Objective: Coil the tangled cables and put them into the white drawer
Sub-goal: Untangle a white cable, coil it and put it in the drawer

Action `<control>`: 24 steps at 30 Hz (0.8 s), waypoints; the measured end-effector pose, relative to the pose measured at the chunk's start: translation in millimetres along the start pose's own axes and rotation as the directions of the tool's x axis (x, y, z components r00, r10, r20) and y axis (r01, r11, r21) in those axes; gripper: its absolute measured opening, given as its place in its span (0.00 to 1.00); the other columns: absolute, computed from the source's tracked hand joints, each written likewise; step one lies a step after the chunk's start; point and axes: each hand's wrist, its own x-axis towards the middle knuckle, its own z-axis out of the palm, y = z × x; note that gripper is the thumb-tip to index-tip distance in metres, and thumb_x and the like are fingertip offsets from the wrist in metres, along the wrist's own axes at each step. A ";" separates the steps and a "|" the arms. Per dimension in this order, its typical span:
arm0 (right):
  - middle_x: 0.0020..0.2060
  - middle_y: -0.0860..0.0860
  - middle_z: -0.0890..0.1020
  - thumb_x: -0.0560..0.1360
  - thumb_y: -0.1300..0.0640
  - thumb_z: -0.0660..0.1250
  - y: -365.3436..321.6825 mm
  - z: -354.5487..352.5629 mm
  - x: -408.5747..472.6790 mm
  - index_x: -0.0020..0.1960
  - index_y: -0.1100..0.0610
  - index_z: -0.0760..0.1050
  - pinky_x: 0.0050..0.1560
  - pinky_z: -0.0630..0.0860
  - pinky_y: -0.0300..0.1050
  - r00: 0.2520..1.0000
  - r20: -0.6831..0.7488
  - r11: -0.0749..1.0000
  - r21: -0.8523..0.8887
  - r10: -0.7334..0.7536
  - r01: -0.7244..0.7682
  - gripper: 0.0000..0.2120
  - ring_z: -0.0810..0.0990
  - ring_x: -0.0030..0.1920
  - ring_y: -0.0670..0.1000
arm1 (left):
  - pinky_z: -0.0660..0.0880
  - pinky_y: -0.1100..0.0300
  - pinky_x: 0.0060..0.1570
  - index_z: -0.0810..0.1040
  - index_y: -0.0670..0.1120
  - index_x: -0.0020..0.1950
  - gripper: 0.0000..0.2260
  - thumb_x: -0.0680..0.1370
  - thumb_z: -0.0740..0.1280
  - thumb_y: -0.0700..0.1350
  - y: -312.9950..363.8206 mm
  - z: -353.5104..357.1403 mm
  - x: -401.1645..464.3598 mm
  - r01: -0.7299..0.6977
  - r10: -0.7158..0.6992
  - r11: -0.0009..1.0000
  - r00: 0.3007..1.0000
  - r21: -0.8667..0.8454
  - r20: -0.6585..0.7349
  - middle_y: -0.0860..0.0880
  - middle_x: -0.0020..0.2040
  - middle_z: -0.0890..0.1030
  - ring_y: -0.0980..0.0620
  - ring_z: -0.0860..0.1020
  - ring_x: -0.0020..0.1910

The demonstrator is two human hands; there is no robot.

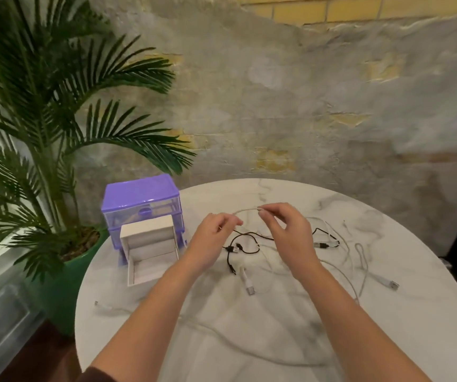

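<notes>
One potted palm (56,128) at left before a patchy plaster wall (304,106), one purple drawer unit (141,199) with its white drawer (150,255) pulled open, round marble table (387,340), your left hand (213,235) and right hand (288,230) pinching one white cable (246,210), one black cable (245,248) and several loose white cables (359,260) tangled just beyond.

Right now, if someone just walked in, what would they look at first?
Probably the two hands over the middle of the round table: the right hand pinches a white cable that arches across to the left hand. Next, the purple drawer box at the table's left edge, its white drawer pulled open. Behind that stands a big green palm plant.
</notes>
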 end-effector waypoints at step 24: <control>0.40 0.42 0.78 0.79 0.52 0.66 30.8 7.8 25.2 0.45 0.49 0.78 0.58 0.71 0.51 0.992 0.128 0.969 -0.243 -0.001 0.032 0.05 0.75 0.47 0.45 | 0.69 0.60 0.47 0.73 0.48 0.39 0.16 0.81 0.57 0.55 9.1 12.6 13.1 0.184 -0.120 0.177 0.979 -0.967 0.165 0.53 0.32 0.68 0.56 0.65 0.29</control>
